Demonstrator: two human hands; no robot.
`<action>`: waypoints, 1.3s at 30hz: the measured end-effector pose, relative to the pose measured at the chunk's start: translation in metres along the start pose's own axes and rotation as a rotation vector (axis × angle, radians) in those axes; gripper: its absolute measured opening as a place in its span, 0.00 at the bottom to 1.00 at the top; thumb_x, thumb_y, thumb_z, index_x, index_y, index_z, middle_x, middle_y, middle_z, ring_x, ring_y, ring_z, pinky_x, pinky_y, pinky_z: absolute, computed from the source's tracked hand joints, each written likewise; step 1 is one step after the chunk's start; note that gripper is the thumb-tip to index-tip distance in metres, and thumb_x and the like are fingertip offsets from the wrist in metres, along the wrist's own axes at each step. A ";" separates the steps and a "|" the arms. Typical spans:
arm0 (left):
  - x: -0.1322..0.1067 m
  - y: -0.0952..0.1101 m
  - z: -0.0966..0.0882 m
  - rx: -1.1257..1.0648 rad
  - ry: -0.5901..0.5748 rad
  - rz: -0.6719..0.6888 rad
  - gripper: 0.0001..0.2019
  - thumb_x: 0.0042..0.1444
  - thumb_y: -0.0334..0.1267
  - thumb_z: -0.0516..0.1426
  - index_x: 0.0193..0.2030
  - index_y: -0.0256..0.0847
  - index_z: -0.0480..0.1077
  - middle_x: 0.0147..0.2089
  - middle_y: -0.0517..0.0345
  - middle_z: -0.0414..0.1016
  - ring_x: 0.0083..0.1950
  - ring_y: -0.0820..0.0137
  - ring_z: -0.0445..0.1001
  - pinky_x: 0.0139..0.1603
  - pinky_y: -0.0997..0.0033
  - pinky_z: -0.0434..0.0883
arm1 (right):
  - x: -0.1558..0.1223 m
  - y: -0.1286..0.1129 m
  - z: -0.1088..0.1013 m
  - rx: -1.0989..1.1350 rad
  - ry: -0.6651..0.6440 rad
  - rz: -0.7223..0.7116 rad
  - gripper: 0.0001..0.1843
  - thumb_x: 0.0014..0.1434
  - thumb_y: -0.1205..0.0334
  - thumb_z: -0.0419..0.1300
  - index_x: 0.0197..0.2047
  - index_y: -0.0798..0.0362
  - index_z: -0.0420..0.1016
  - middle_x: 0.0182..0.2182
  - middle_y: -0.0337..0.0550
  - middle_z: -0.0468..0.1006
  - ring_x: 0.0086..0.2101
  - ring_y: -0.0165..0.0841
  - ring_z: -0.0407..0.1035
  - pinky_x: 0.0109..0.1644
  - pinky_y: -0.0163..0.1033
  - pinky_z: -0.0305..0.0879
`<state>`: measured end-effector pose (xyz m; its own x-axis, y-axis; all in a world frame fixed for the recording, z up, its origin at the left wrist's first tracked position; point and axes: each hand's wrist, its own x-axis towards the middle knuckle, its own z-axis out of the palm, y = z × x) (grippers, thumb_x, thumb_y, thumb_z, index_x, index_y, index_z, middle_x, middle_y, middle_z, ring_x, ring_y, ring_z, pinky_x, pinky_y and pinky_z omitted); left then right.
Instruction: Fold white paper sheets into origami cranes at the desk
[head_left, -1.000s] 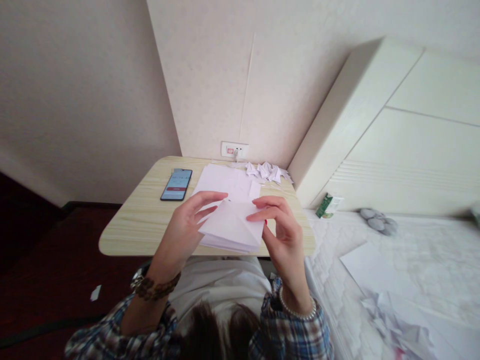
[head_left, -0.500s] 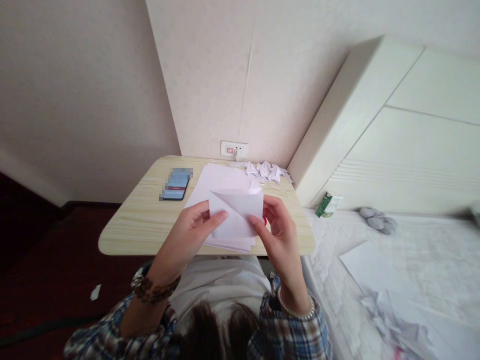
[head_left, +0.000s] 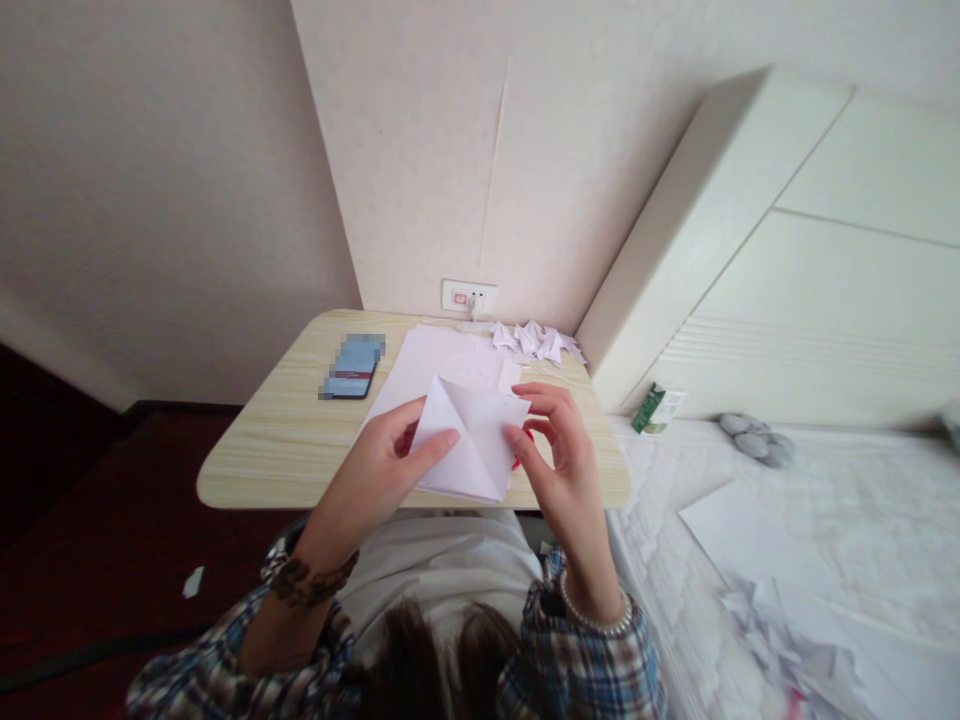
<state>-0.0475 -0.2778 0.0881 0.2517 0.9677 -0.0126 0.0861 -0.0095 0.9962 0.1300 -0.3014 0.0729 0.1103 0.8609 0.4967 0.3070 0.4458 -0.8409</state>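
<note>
A folded square of white paper (head_left: 480, 440) is held up over the near part of the small table, with a diagonal crease across its face. My left hand (head_left: 390, 455) pinches its left side, thumb in front and fingers behind. At the right edge, my right hand (head_left: 559, 435) grips it between thumb and fingers. Beneath and behind the folded piece lies a stack of white paper sheets (head_left: 435, 355). Something red, mostly hidden, shows beside my right fingers.
On the wooden table (head_left: 262, 460) lie a phone (head_left: 354, 368) at left and several folded paper pieces (head_left: 532, 340) at the back right. A wall socket (head_left: 469, 297) is behind. On the mattress (head_left: 660, 510) are a green carton (head_left: 651, 408), grey slippers (head_left: 756, 440) and loose papers (head_left: 742, 525).
The folded paper has turned and tilted in my hands, so its crease now runs from the upper left down to the lower right corner. My right fingers have shifted along its edge.
</note>
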 end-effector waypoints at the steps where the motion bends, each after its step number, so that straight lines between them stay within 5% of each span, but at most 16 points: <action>1: 0.000 0.000 -0.001 0.017 -0.016 -0.001 0.19 0.50 0.43 0.63 0.47 0.35 0.75 0.42 0.52 0.81 0.41 0.62 0.76 0.38 0.70 0.72 | 0.000 0.000 0.000 -0.005 -0.005 -0.012 0.10 0.59 0.67 0.59 0.45 0.47 0.69 0.49 0.44 0.70 0.46 0.33 0.68 0.44 0.38 0.71; 5: -0.001 0.001 -0.004 0.041 -0.050 -0.009 0.19 0.51 0.42 0.62 0.49 0.36 0.74 0.44 0.53 0.80 0.41 0.62 0.76 0.39 0.70 0.72 | -0.002 0.000 -0.006 -0.110 -0.095 -0.111 0.28 0.60 0.67 0.59 0.61 0.41 0.59 0.58 0.45 0.64 0.51 0.35 0.66 0.53 0.42 0.70; 11: -0.002 0.007 -0.007 -0.007 0.021 -0.075 0.20 0.50 0.44 0.63 0.49 0.37 0.75 0.41 0.55 0.81 0.38 0.65 0.75 0.34 0.74 0.70 | -0.003 -0.002 -0.020 -0.406 -0.335 -0.242 0.32 0.58 0.54 0.62 0.64 0.38 0.60 0.69 0.42 0.44 0.68 0.45 0.42 0.68 0.55 0.53; 16: -0.001 0.010 -0.007 -0.092 0.046 -0.158 0.23 0.47 0.44 0.64 0.49 0.36 0.75 0.37 0.55 0.82 0.34 0.66 0.75 0.31 0.75 0.69 | -0.004 0.000 -0.023 -0.474 -0.359 -0.296 0.31 0.60 0.52 0.61 0.65 0.35 0.59 0.71 0.38 0.35 0.69 0.46 0.36 0.69 0.60 0.46; 20: -0.002 0.008 -0.006 -0.130 0.044 -0.168 0.23 0.49 0.45 0.63 0.51 0.37 0.74 0.37 0.55 0.82 0.34 0.65 0.76 0.31 0.74 0.69 | -0.005 -0.002 -0.021 -0.509 -0.410 -0.302 0.23 0.61 0.53 0.59 0.59 0.36 0.67 0.71 0.36 0.35 0.69 0.47 0.37 0.69 0.61 0.43; 39: 0.000 0.010 -0.003 -0.101 0.090 -0.152 0.22 0.47 0.51 0.63 0.43 0.36 0.77 0.30 0.55 0.81 0.29 0.65 0.74 0.27 0.73 0.67 | -0.003 -0.012 -0.019 -0.449 -0.450 -0.258 0.29 0.55 0.45 0.63 0.57 0.46 0.68 0.70 0.50 0.44 0.68 0.49 0.43 0.67 0.61 0.48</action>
<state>-0.0497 -0.2771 0.0984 0.1554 0.9747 -0.1607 0.0185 0.1597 0.9870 0.1443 -0.3141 0.0854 -0.3927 0.8023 0.4496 0.6434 0.5890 -0.4890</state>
